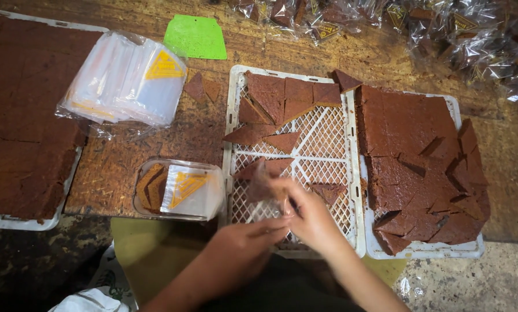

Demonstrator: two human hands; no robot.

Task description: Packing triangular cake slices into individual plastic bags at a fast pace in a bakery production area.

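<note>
Both hands meet over the near edge of the white lattice tray, which sits on the wooden tabletop. The left hand and right hand are closed together on a small clear bag, fingers pinching its film; a brown triangular cake piece appears to sit partly inside it (the film blurs the outline, so how deep cannot be told). Judged from this, the step is bagging one piece. To do it well, the mouth should be held wide by one hand while the other feeds the piece point-first, gripping lightly, since such cake looks crumbly. Further triangles lie on the lattice tray just ahead; cut slab fills the tray to the right. A stack of empty bags lies at upper left, and a clear tub of packed pieces stands just left of the hands.
</note>
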